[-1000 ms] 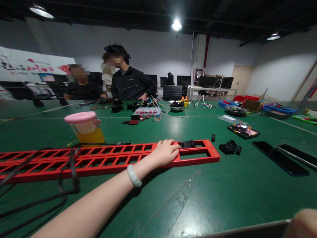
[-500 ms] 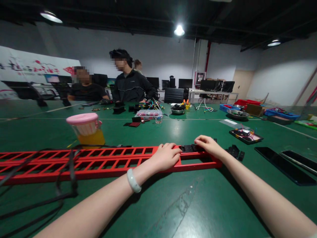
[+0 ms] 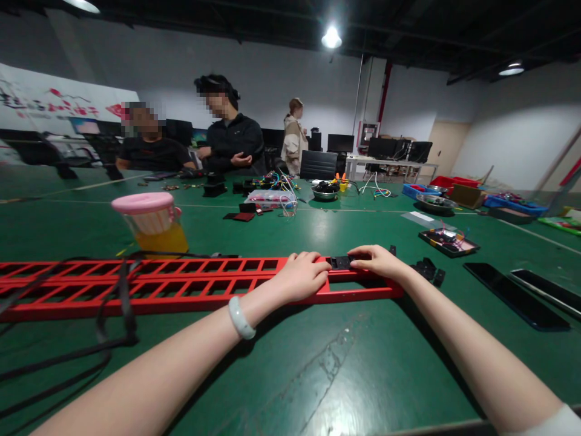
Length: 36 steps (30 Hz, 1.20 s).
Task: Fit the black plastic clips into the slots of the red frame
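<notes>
A long red slotted frame (image 3: 190, 281) lies across the green table (image 3: 318, 363). My left hand (image 3: 302, 275), with a pale bangle on the wrist, rests on the frame near its right end, fingers curled over the rail. My right hand (image 3: 376, 261) lies on the frame's right end, fingertips pressing on a small black part (image 3: 340, 262) seated in the frame. More small black parts (image 3: 426, 270) lie just right of the frame.
A pink-lidded cup of yellow liquid (image 3: 152, 224) stands behind the frame. Black cables (image 3: 113, 315) drape over the frame's left part. Two dark flat panels (image 3: 515, 295) lie at the right, a black tray (image 3: 449, 241) beyond. Three people are at the far side.
My right hand came in from the lower right and settled on the black part at the frame's right end. My left hand stayed put. A person across the table moved their arms.
</notes>
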{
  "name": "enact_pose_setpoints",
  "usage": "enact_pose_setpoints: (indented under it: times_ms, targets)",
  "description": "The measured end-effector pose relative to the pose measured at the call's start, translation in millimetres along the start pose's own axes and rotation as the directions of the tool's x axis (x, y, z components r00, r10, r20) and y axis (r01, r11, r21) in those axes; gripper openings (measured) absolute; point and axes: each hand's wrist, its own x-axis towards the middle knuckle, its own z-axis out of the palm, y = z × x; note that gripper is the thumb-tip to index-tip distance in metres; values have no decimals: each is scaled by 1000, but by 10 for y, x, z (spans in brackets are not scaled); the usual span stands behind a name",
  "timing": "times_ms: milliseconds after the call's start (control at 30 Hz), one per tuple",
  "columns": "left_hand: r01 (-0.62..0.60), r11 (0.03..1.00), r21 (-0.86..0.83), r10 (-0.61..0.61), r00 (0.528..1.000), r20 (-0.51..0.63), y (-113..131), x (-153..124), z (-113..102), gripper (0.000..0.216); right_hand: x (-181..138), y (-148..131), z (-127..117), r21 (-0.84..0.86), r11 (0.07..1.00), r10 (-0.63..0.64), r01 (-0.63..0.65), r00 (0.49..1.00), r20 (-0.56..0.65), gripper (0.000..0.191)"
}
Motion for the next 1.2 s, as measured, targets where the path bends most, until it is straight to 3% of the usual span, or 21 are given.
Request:
enact_pose_setpoints:
  times_ms: [1200]
  targets:
    - [-4, 1000, 11, 4, 1000, 10, 16, -11, -33, 35, -38, -55, -22, -39, 999, 0, -3, 998, -57, 39]
